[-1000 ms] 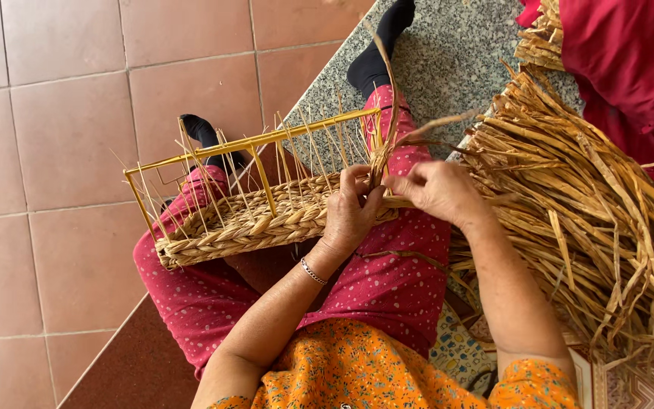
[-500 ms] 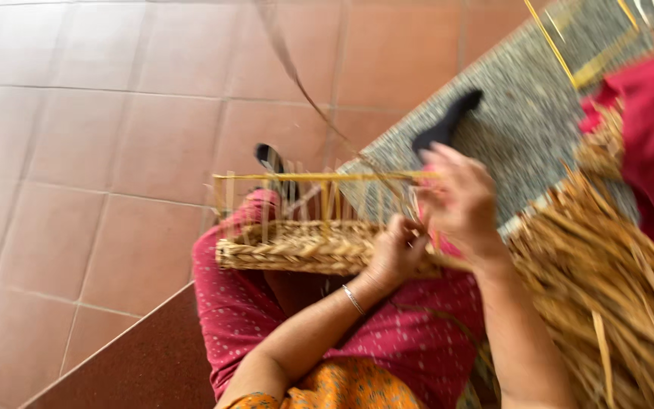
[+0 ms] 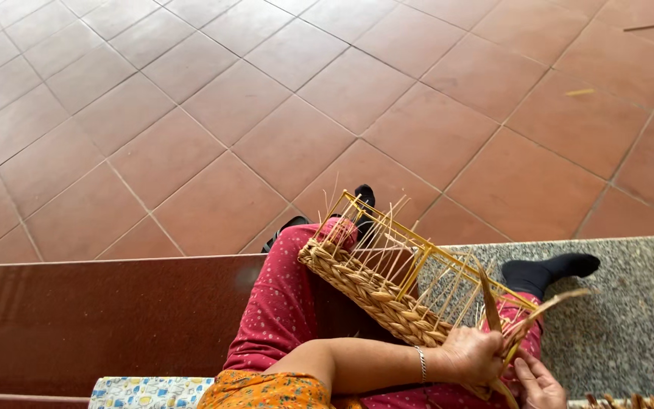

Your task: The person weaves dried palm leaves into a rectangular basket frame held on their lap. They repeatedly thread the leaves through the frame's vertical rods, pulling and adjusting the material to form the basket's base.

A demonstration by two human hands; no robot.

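Diagonally across the person's lap lies the half-woven basket (image 3: pixel 387 291), its long axis running upper left to lower right: braided straw base, yellow wire frame. Left hand (image 3: pixel 472 354) fingers clasp its near end; right hand (image 3: pixel 539 382) fingers pinch a straw strip (image 3: pixel 550 307).

left hand (image 3: pixel 472 356) fingers curled; right hand (image 3: pixel 540 385) beside.

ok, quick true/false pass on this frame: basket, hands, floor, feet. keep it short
1. The half-woven basket rests on the person's lap. True.
2. The left hand is on the basket's near end. True.
3. The right hand is raised high above the basket. False: it sits low beside the left hand, at the basket's corner.
4. The floor is green carpet. False: it is reddish-brown tile.
5. The bracelet is on the left wrist. True.
6. The feet are bare. False: dark socks.
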